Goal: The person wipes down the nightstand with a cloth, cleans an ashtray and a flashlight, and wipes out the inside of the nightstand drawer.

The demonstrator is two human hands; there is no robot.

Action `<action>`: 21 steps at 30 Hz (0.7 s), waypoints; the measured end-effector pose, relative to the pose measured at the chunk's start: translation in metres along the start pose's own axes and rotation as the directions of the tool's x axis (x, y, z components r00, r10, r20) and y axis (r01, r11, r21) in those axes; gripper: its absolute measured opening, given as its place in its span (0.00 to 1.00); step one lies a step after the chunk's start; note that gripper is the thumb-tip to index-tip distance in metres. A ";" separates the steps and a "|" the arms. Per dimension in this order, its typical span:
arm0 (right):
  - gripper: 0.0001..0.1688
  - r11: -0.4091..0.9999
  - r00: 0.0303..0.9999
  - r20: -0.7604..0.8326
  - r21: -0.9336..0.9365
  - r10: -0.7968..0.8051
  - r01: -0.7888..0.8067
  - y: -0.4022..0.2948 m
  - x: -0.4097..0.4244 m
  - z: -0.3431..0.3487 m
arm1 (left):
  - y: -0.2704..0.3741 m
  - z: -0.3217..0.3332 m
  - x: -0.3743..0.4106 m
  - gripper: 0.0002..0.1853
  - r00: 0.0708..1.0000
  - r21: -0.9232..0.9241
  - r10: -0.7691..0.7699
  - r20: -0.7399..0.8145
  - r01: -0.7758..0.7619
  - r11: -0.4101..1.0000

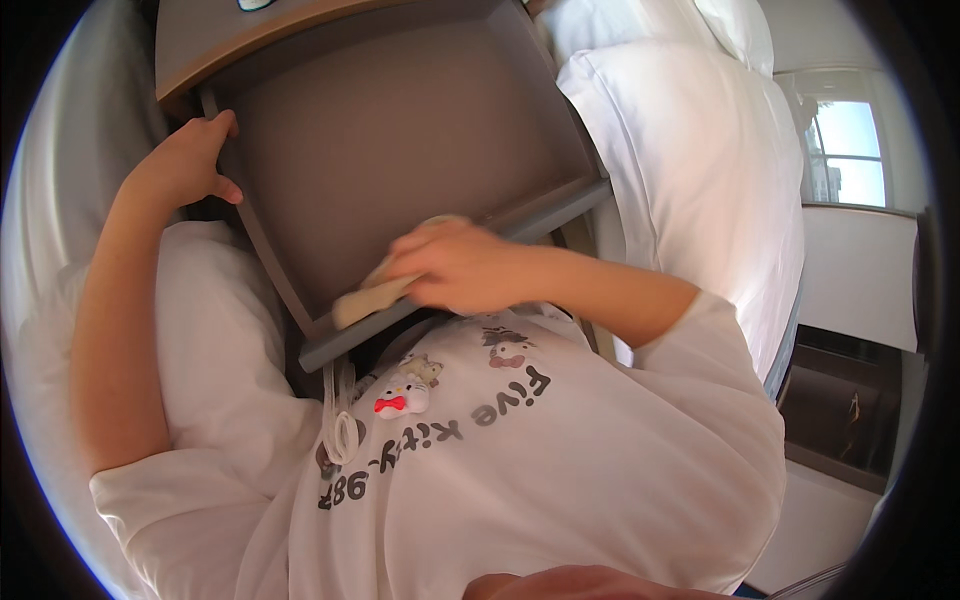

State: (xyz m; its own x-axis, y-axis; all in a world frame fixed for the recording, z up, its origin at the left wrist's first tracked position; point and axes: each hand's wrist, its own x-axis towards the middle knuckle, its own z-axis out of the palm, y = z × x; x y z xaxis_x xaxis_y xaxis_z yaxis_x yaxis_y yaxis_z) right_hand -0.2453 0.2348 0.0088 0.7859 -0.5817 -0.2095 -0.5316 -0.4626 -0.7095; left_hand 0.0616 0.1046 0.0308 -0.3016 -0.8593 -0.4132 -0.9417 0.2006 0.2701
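Observation:
A brown drawer is pulled out in front of me, and nothing lies on the part of its floor that I see. My right hand grips a beige cloth and presses it along the front panel of the drawer; hand and cloth are slightly blurred. At the drawer's left side wall, my left hand rests with thumb and fingers spread, holding no loose object.
Over the drawer is a nightstand top with a small white item at its edge, cut off by the frame. White bedding lies close on the right. A pale curtain or fabric hangs at the left. A window shows far right.

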 end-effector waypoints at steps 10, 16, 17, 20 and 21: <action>0.15 0.435 0.639 -0.409 -0.489 0.651 -0.756 0.085 -0.082 -0.112 | 0.013 -0.007 0.001 0.39 0.998 0.042 -0.024 0.064 0.022 0.999; 0.16 0.403 0.873 -0.420 -0.864 -0.248 -0.301 0.115 0.032 -0.164 | 0.008 -0.011 0.002 0.40 0.994 0.063 -0.017 0.105 0.011 0.998; 0.17 0.327 0.911 -0.367 -0.898 -0.190 -0.294 0.137 0.036 -0.170 | 0.009 -0.010 0.003 0.40 0.994 0.074 0.003 0.109 -0.011 0.997; 0.28 0.258 0.965 -0.236 -0.945 -0.111 -0.201 0.215 0.031 -0.164 | 0.006 -0.008 0.008 0.39 0.993 0.053 0.052 0.110 -0.058 0.997; 0.29 0.257 0.959 -0.254 -0.942 -0.126 -0.216 0.229 0.024 -0.158 | 0.003 -0.007 0.009 0.39 0.992 0.034 0.060 0.109 -0.064 0.997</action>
State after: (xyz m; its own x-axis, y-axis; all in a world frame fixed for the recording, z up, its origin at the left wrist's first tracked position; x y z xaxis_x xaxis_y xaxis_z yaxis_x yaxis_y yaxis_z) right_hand -0.3981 0.0089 -0.0522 0.7402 -0.6698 0.0596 -0.6041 -0.6234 0.4965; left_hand 0.0569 0.0942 0.0335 -0.3723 -0.7889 -0.4889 -0.9249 0.2712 0.2666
